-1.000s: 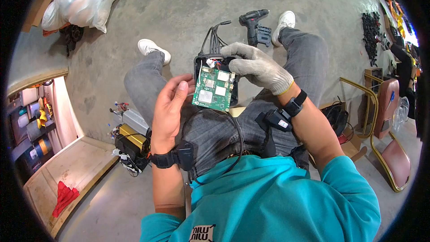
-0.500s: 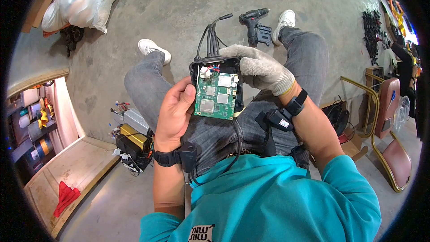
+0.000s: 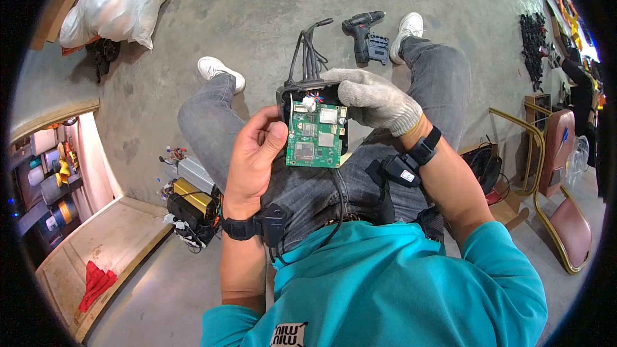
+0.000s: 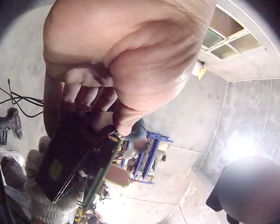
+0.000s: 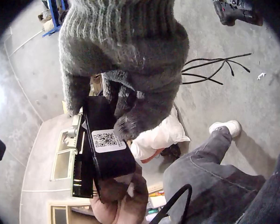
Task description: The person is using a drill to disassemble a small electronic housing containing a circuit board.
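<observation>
A green circuit board [image 3: 313, 136] lies at the open face of a black plastic housing [image 3: 330, 94], held above the person's lap. White connectors [image 3: 310, 104] with red and blue wires sit at its upper end, and black cables [image 3: 310, 51] leave the housing's far side. The bare left hand [image 3: 252, 155] grips the left side, thumb at the board's edge and fingers behind the housing. The right hand [image 3: 375, 101], in a knitted glove, holds the upper right side, thumb on the front. In the right wrist view the housing's back carries a QR label [image 5: 107, 140].
A black cordless drill [image 3: 364, 40] lies on the concrete floor between the feet. Left of the person sits a gold and silver device with wires [image 3: 193, 196]. A folding chair [image 3: 558, 148] stands at the right, a white plastic bag [image 3: 122, 3] at the far left.
The board and housing have turned from a slant to nearly straight, and the board sits slightly lower. The left hand has moved right, its thumb coming onto the board's edge. The right hand keeps its hold.
</observation>
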The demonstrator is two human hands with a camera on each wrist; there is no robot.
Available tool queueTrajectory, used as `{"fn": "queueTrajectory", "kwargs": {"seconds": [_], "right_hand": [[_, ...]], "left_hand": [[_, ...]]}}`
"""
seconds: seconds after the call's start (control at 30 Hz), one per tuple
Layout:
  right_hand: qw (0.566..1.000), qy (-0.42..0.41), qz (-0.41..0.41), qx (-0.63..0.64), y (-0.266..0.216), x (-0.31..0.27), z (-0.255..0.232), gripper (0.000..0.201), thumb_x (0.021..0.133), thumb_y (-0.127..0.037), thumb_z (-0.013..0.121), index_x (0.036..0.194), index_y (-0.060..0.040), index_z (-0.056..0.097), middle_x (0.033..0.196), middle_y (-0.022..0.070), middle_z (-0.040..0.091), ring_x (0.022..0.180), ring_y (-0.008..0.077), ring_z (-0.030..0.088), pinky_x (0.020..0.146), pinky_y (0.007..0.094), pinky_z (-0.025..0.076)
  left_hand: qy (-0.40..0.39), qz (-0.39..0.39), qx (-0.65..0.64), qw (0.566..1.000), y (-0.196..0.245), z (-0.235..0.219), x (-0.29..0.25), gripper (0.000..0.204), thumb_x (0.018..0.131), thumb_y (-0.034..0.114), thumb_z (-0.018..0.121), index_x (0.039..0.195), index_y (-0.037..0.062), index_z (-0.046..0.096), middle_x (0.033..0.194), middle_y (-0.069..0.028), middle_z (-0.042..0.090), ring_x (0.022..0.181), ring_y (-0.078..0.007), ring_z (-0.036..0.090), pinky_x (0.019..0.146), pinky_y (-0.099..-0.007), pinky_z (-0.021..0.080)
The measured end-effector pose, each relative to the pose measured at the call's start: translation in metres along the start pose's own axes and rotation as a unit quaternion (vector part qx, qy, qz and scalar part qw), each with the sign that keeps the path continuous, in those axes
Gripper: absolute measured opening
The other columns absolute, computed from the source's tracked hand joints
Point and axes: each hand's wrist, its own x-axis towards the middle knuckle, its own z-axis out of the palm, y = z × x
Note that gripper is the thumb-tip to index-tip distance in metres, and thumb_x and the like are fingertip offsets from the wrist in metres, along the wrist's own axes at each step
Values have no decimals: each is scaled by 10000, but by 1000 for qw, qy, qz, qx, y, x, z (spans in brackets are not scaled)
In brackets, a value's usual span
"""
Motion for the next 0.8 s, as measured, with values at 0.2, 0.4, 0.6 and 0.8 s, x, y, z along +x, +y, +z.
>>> {"fn": "queueTrajectory", "kwargs": {"seconds": [0.2, 0.4, 0.6, 0.8], "right_hand": [[1000, -9, 9, -20, 2, 2, -3, 699, 908, -456, 765, 1401, 2, 574, 1143, 30, 688, 893, 83, 618, 710, 241, 504], [1000, -14, 8, -25, 7, 5, -9, 689, 918, -442, 761, 1404, 8, 571, 1146, 33, 687, 894, 82, 615, 725, 247, 512], [1000, -4, 0, -26, 3, 4, -5, 650, 929, -420, 757, 1393, 0, 582, 1146, 28, 693, 913, 82, 622, 756, 250, 518], [1000, -1, -3, -23, -1, 3, 0, 610, 939, -399, 747, 1379, -7, 594, 1186, 44, 696, 982, 98, 643, 810, 267, 536]], "left_hand": [[-9, 20, 37, 999, -2, -2, 1, 358, 1048, 247, 619, 1309, 4, 583, 1126, -67, 726, 999, -147, 697, 894, -304, 551], [-2, -8, -5, 1000, 2, 0, 1, 346, 1040, 224, 645, 1286, -16, 609, 1082, -22, 700, 973, -72, 629, 888, -240, 496], [21, -18, -7, 1000, 2, 1, 4, 316, 1042, 187, 637, 1280, -18, 608, 1072, -31, 700, 973, -88, 637, 892, -249, 501], [37, 7, 25, 999, 6, 9, 5, 314, 1037, 169, 641, 1284, -22, 602, 1171, -56, 670, 1053, -106, 626, 933, -258, 490]]}}
